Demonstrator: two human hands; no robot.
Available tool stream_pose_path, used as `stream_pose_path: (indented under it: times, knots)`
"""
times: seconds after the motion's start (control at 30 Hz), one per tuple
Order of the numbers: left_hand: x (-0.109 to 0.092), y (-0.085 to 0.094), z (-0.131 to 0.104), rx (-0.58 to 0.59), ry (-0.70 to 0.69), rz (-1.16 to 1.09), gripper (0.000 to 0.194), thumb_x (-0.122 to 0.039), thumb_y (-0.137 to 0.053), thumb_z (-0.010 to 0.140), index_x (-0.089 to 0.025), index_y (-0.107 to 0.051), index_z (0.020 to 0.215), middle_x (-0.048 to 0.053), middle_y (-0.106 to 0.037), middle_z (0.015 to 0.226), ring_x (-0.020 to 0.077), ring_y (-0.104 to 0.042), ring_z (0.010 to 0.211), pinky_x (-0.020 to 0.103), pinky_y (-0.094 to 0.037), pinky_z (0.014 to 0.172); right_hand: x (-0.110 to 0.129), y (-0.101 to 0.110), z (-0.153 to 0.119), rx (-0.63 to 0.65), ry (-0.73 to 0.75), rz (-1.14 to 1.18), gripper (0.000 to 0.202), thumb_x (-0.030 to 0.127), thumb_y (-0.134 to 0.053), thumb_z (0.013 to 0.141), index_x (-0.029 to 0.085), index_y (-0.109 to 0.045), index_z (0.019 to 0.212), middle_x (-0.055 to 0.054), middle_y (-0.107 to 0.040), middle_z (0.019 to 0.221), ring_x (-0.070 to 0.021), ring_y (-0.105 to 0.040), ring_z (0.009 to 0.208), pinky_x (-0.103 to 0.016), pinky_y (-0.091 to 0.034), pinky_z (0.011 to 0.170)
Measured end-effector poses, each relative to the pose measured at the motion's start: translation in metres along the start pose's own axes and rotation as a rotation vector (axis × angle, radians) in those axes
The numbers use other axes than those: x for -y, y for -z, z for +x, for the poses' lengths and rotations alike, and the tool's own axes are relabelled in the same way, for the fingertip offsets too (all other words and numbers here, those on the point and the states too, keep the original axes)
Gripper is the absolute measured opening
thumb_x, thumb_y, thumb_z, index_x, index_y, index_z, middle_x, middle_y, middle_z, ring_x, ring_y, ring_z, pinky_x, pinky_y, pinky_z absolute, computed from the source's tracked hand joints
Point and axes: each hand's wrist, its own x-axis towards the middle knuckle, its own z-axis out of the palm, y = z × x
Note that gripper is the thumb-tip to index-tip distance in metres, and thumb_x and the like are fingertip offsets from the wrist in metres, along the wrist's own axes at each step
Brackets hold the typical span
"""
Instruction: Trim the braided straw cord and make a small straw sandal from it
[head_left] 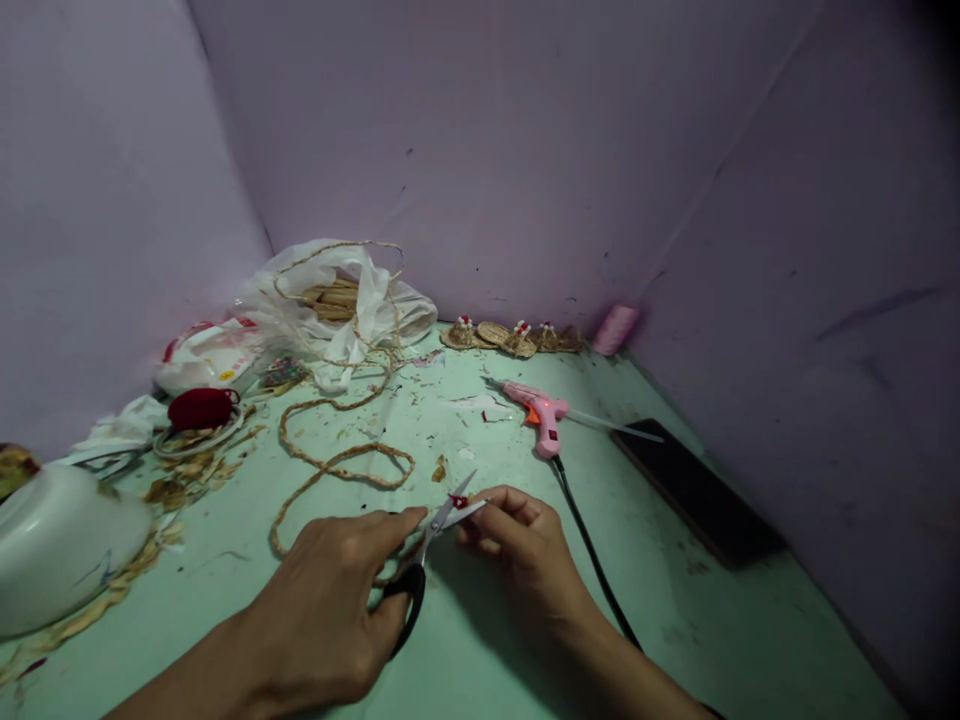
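My left hand (322, 590) is closed around the black handles of a pair of scissors (411, 602), whose blades are spread apart and point away to the right. A small red piece (458, 501), perhaps ribbon or yarn, lies between the blades. My right hand (529, 545) pinches close beside it, its fingertips at the tip of the lower blade. The red piece appears to be held by these fingers, though its held end is hidden. A braided straw cord (352, 455) winds over the table and passes behind my left hand.
A pink glue gun (544, 412) with a black cable lies ahead, near a dark phone-like slab (701, 490). Small woven straw hats (517, 340) and a pink spool (615, 330) line the wall. At left are a plastic bag (412, 310), red yarn (201, 408) and white bowl (71, 545).
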Motion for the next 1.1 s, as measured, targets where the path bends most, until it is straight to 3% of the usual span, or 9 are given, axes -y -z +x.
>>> stream_pose_path:
  times: [0.2,0.4,0.8,1.1]
  knots:
    - [-0.002,0.003,0.002,0.060,0.011,-0.043,0.044,-0.013,-0.045,0.068,-0.027,-0.053,0.109,-0.002,-0.065,0.090,0.0166,-0.058,0.080,0.026,-0.043,0.069,0.000,0.001,-0.001,0.042,0.009,-0.091,0.015,0.023,-0.070,0.057,0.014,-0.058,0.054,0.000,-0.059,0.049,-0.0099,-0.052,0.048,-0.022,-0.038,0.050]
    - [-0.006,0.011,0.002,0.144,0.002,-0.110,0.046,-0.008,-0.043,0.065,-0.026,-0.055,0.106,-0.003,-0.065,0.082,0.0146,-0.057,0.075,0.023,-0.041,0.066,0.003,0.002,-0.001,0.077,0.024,-0.159,0.012,0.023,-0.069,0.057,0.013,-0.063,0.061,-0.002,-0.062,0.054,-0.0110,-0.054,0.052,-0.023,-0.039,0.054]
    - [-0.010,0.011,0.002,0.160,-0.007,-0.138,0.025,-0.012,-0.041,0.068,-0.020,-0.057,0.085,-0.002,-0.061,0.068,0.0127,-0.053,0.065,0.022,-0.039,0.060,0.010,-0.001,-0.003,0.090,0.081,-0.217,0.009,0.020,-0.067,0.056,0.014,-0.060,0.052,0.000,-0.060,0.048,-0.0100,-0.052,0.048,-0.022,-0.039,0.051]
    - [-0.004,0.008,0.001,0.202,-0.026,-0.233,0.040,-0.003,-0.037,0.062,-0.024,-0.055,0.092,-0.005,-0.062,0.074,0.0119,-0.055,0.068,0.020,-0.038,0.062,0.020,-0.004,-0.004,0.118,0.056,-0.294,0.006,0.018,-0.068,0.051,0.014,-0.063,0.052,0.000,-0.062,0.048,-0.0095,-0.053,0.047,-0.022,-0.040,0.050]
